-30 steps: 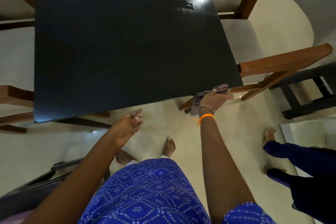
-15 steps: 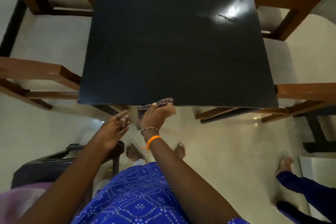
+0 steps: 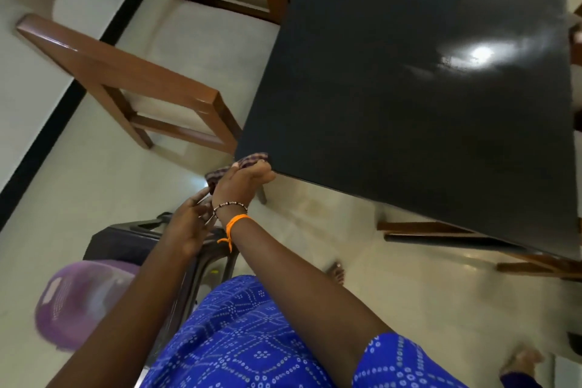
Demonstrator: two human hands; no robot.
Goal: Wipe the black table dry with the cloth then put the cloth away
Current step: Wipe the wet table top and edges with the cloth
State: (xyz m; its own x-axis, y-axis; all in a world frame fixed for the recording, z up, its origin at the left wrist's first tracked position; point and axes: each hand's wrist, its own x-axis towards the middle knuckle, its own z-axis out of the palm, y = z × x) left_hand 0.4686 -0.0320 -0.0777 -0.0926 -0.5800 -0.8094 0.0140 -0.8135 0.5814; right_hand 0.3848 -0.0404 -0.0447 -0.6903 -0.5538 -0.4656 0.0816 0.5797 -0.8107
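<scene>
Cloth, checked, bunched at near left corner of black table, partly over the edge. Right hand closed around cloth, pressing it on the corner; beaded bracelet and orange band on that wrist. Left hand just beside right wrist, below table edge, fingers loosely spread, holding nothing, near lower end of cloth; contact cannot tell. Tabletop glossy, bright light glare far right. Wooden chair left of table, another at far left. Dark plastic chair and purple basket near left, on pale floor. Blue patterned garment at bottom.
</scene>
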